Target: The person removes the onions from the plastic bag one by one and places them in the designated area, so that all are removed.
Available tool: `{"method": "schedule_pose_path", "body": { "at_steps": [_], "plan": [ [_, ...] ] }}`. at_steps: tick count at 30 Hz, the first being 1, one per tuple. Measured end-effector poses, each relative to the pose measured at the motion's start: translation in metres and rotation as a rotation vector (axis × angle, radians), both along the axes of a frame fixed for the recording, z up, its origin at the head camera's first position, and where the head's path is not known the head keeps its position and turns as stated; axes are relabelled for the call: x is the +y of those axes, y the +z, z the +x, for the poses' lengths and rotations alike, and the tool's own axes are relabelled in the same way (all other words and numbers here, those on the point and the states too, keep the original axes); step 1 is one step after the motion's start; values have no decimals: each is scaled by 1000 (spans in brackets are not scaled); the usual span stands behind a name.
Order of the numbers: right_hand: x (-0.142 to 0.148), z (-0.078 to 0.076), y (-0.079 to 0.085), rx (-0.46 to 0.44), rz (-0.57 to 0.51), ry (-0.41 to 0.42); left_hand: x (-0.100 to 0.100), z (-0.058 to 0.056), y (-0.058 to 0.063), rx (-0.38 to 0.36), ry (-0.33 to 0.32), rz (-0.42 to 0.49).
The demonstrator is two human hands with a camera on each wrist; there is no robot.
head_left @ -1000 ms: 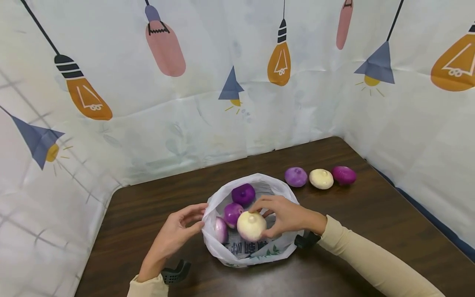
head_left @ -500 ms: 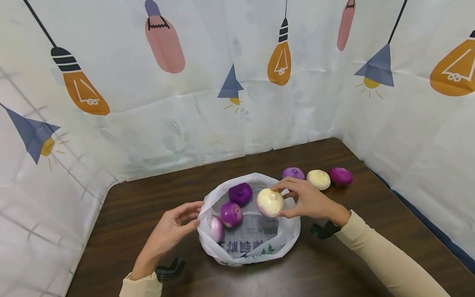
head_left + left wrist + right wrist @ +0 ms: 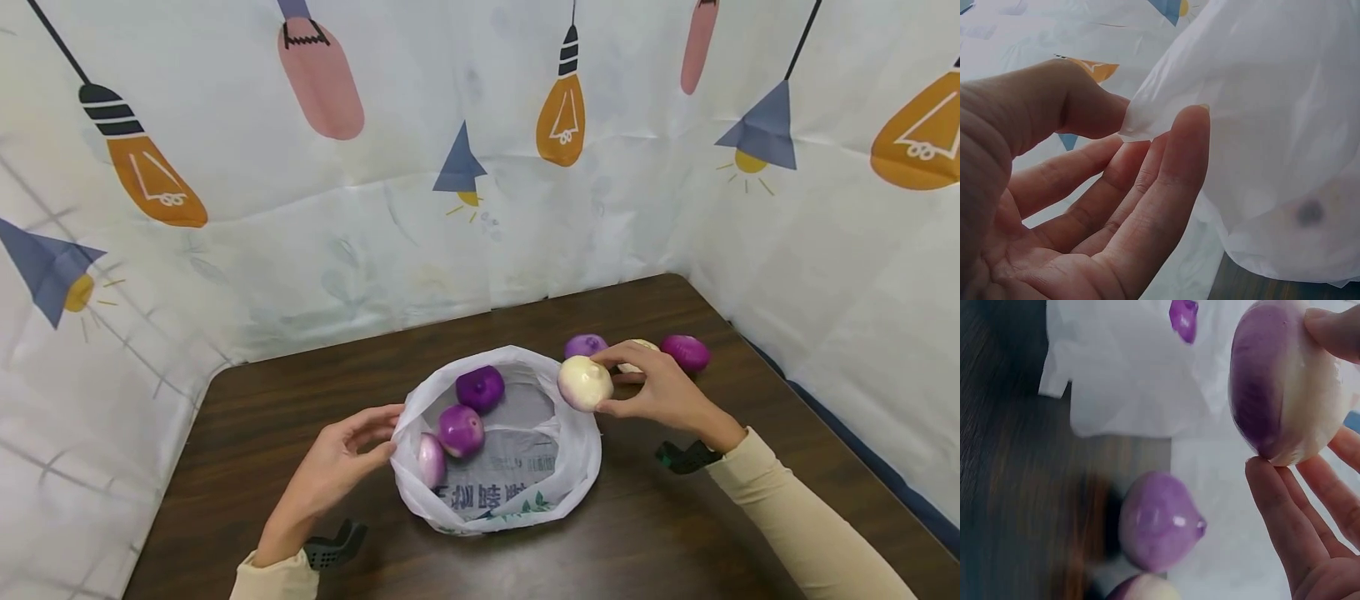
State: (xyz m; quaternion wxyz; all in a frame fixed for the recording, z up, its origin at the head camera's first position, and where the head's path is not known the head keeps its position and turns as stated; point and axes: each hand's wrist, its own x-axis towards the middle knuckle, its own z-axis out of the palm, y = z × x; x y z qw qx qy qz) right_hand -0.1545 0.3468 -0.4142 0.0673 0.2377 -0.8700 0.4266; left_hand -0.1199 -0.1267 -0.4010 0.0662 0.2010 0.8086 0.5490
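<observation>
A white plastic bag [image 3: 581, 467] with printed lettering stands wide open on the table. My left hand [image 3: 337, 462] pinches its left rim; in the left wrist view thumb and fingertips grip the bag's edge [image 3: 1154, 100]. Over the bag's right rim, my right hand [image 3: 663, 398] holds a cream onion [image 3: 583, 384] between thumb and fingers. The right wrist view shows purple skin on one side of this onion [image 3: 1266, 387]. Inside the bag lie a dark purple onion [image 3: 480, 389], a magenta onion [image 3: 461, 431] and a pale pink-purple onion [image 3: 431, 460].
Behind the right hand, a light purple onion [image 3: 584, 345], a partly hidden cream onion [image 3: 647, 342] and a magenta onion [image 3: 685, 353] sit in a row on the dark wooden table [image 3: 300, 375]. A lamp-patterned cloth [image 3: 412, 250] hangs behind the table.
My right hand has lifted the cream onion from inside the bag and carried it right and back to above the rim. My left hand keeps its hold on the bag.
</observation>
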Motion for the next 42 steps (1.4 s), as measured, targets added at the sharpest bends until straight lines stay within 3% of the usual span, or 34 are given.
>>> {"method": "schedule_pose_path", "body": {
  "at_steps": [9, 19, 42],
  "plan": [
    [24, 1, -15, 33, -42, -49, 0, -1, -1, 15, 13, -21],
    [43, 3, -35, 22, 25, -148, 2, -2, -2, 3, 8, -14],
    [39, 0, -58, -87, 94, -172, 1, -3, -2, 8, 15, -46]
  ]
}}
